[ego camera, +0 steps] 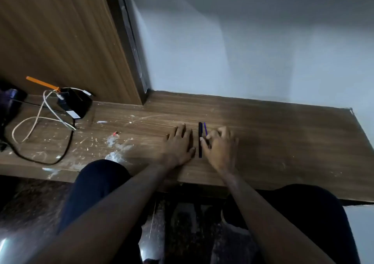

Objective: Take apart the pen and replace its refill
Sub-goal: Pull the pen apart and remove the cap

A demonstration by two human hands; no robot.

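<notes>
A dark pen lies on the wooden desk, pointing away from me. Just right of it lies a thin blue refill, its near end hidden under my fingers. My left hand rests flat on the desk, palm down, just left of the pen and holding nothing. My right hand is on the right side, fingers curled over the refill's near end and fingertips touching it beside the pen. The frame is blurred, so the grip is not sharp.
At the far left are a black adapter, a white cable, a black cable and an orange stick. White flecks and a crumpled wrapper litter the desk's left half. A wooden panel and grey wall stand behind.
</notes>
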